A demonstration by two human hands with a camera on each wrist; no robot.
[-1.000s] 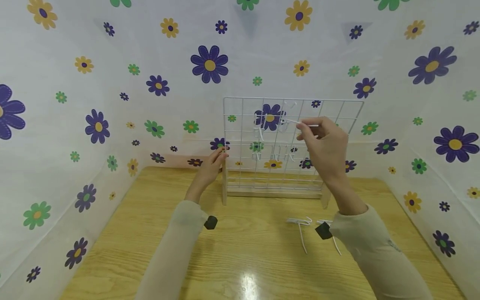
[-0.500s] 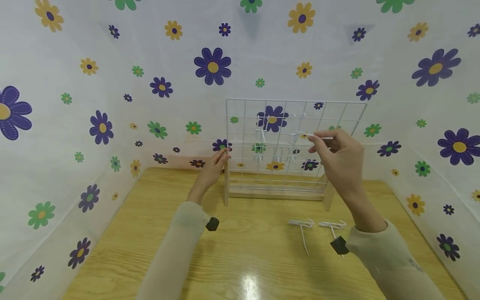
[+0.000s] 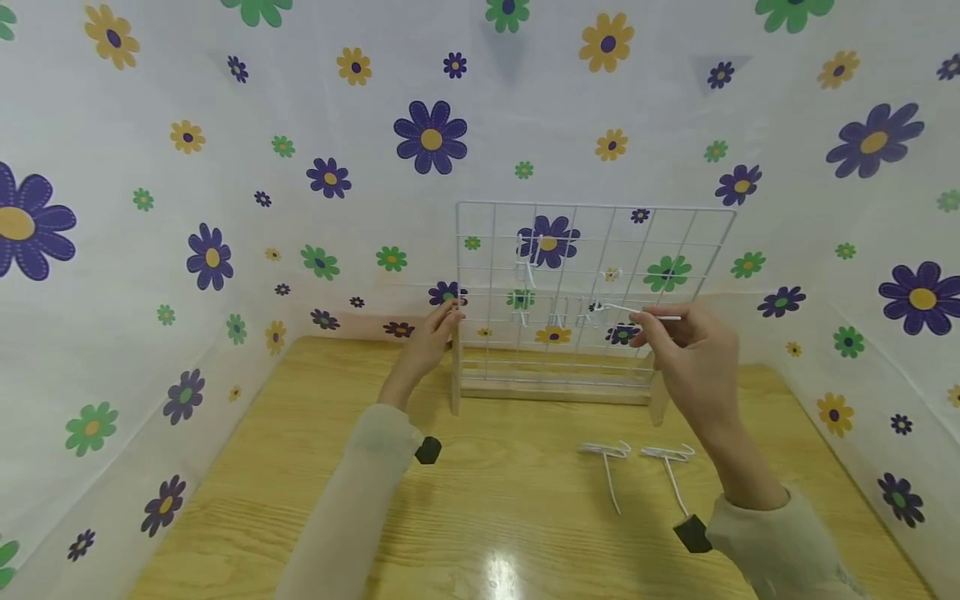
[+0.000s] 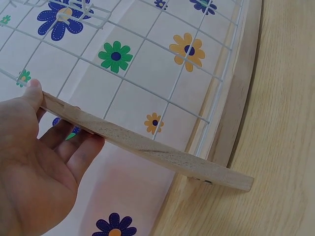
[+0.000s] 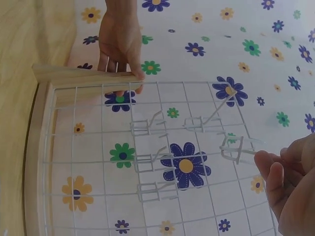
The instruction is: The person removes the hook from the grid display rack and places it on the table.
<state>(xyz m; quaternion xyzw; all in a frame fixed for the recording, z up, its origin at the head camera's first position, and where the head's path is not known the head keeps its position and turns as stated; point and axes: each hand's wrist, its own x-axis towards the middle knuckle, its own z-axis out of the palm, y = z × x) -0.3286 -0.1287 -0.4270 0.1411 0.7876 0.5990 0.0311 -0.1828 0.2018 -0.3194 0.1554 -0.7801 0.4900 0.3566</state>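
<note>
My left hand (image 3: 422, 348) grips the wooden side post (image 4: 147, 145) of a white wire grid rack (image 3: 596, 207), thumb and fingers on its upper end. In the right wrist view my right hand (image 5: 295, 182) pinches a white wire display hook (image 5: 239, 150) by its straight prong, just in front of the grid. The hook's squared wire back faces the mesh. Three similar hooks (image 5: 147, 162) hang in a row on the mesh, and another hook (image 5: 196, 124) hangs higher up, its prong slanting outward.
Two more white hooks (image 3: 607, 452) lie on the wooden table (image 3: 465, 500) in front of the rack, below my right forearm. A wooden rail (image 3: 555, 392) runs along the rack's foot. A flower-patterned cloth (image 3: 517, 108) encloses the back and sides.
My right hand has moved down and to the right with the hook, from near the grid's upper part to its middle. My left hand keeps its grip on the post.
</note>
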